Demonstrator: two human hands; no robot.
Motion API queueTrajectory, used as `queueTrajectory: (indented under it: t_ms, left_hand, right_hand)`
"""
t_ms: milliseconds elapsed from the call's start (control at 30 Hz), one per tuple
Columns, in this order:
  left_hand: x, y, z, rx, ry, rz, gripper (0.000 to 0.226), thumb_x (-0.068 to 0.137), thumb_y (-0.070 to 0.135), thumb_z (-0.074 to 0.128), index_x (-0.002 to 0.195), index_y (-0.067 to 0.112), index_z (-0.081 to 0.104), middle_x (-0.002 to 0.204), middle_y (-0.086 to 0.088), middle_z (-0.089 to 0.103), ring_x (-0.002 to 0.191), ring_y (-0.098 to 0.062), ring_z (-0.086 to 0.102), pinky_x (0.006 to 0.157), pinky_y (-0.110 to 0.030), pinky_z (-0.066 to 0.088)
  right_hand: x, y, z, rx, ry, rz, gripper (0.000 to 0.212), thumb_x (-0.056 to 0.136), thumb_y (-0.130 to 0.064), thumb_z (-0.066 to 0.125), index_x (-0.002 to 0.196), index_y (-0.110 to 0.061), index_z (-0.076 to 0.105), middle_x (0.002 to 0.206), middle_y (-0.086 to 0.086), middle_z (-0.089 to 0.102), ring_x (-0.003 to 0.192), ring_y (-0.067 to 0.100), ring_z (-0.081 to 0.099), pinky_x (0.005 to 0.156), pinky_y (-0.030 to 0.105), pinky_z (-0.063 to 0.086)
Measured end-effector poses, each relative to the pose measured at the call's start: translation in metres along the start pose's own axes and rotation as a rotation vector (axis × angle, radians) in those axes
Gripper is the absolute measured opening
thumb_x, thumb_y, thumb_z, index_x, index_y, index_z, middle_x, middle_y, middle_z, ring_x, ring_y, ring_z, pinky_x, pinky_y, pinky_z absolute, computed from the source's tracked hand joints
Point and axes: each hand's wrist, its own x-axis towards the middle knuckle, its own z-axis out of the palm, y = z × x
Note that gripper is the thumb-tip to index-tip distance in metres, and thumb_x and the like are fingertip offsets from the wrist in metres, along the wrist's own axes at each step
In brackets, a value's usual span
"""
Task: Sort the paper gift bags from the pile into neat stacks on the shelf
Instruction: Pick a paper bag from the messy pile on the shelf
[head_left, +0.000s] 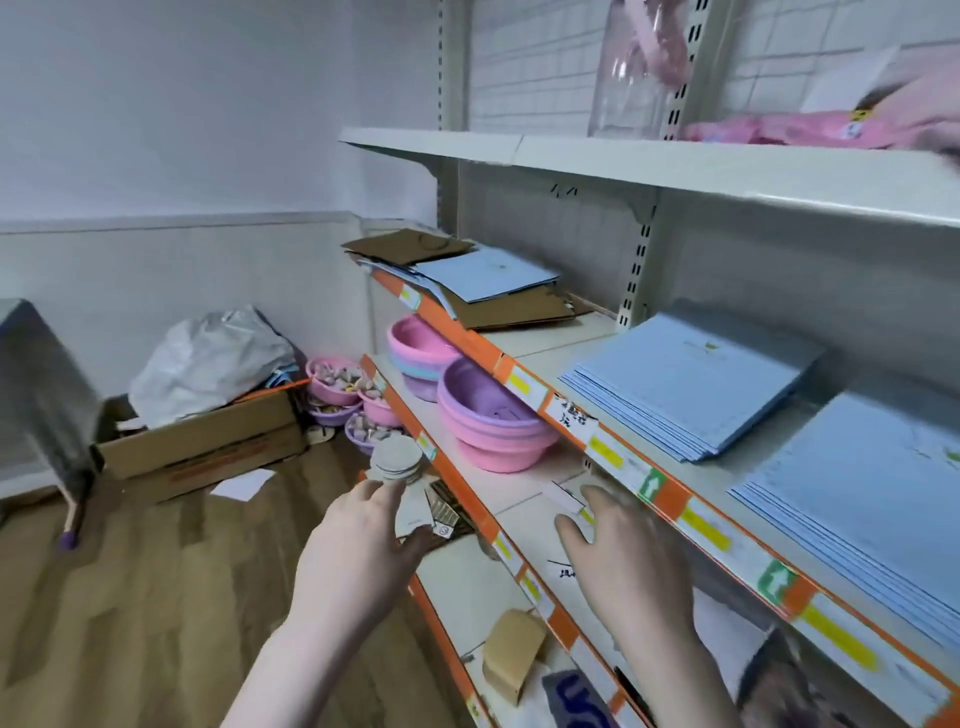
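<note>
Paper gift bags: two neat blue stacks (691, 384) on the shelf (550, 353), mixed brown-and-blue pile (467, 280) at its far end unsorted; my left hand (363, 540) grips small cards (415, 512), right hand (618, 551) spread, holding nothing.

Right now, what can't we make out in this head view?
- Head view: whether the left hand grips the round discs or only touches them; its own fingers hide the contact.
- Print on the blue bag stacks: too small.
- Nearest blue stack: cut by the right edge.
- Pink items on the top shelf: motion blurred.
- Right hand: empty, fingers spread.
</note>
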Motion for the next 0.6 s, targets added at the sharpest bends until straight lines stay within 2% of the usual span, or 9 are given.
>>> queueTrajectory:
  t_ms: [133, 267, 500, 600]
  left_hand:
    - [0.092, -0.023, -0.001, 0.035, -0.021, -0.019, 0.051, 0.09, 0.046, 0.052, 0.137, 0.028, 0.04, 0.132, 0.006, 0.047, 0.123, -0.016, 0.045, 0.091, -0.026, 0.041]
    - [0.172, -0.049, -0.007, 0.051, 0.001, -0.015, 0.057, 0.089, 0.046, 0.054, 0.141, 0.028, 0.036, 0.136, 0.005, 0.045, 0.125, -0.016, 0.043, 0.096, -0.027, 0.04]
    - [0.302, -0.093, 0.004, -0.013, 0.018, 0.046, 0.058, 0.087, 0.043, 0.059, 0.139, 0.024, 0.043, 0.139, 0.0, 0.047, 0.126, -0.02, 0.043, 0.101, -0.031, 0.039]
    - [0.363, -0.113, 0.016, -0.051, 0.006, 0.121, 0.059, 0.088, 0.042, 0.058, 0.141, 0.023, 0.041, 0.142, 0.0, 0.044, 0.129, -0.02, 0.041, 0.104, -0.03, 0.036]
  right_hand:
    - [0.089, -0.038, 0.025, 0.026, 0.038, -0.041, 0.039, 0.095, -0.042, 0.038, 0.127, -0.023, 0.05, 0.126, 0.001, 0.055, 0.117, 0.021, 0.048, 0.092, 0.031, 0.038]
    - [0.166, -0.072, 0.04, 0.057, 0.09, -0.034, 0.042, 0.095, -0.041, 0.041, 0.133, -0.024, 0.048, 0.126, 0.002, 0.053, 0.119, 0.023, 0.047, 0.094, 0.032, 0.037]
    - [0.268, -0.12, 0.079, 0.091, 0.158, 0.036, 0.035, 0.09, -0.036, 0.055, 0.118, -0.017, 0.061, 0.114, 0.008, 0.06, 0.109, 0.029, 0.053, 0.09, 0.035, 0.041]
    - [0.307, -0.141, 0.101, 0.084, 0.242, 0.113, 0.031, 0.08, -0.029, 0.069, 0.105, -0.01, 0.069, 0.098, 0.013, 0.066, 0.092, 0.035, 0.059, 0.08, 0.039, 0.047]
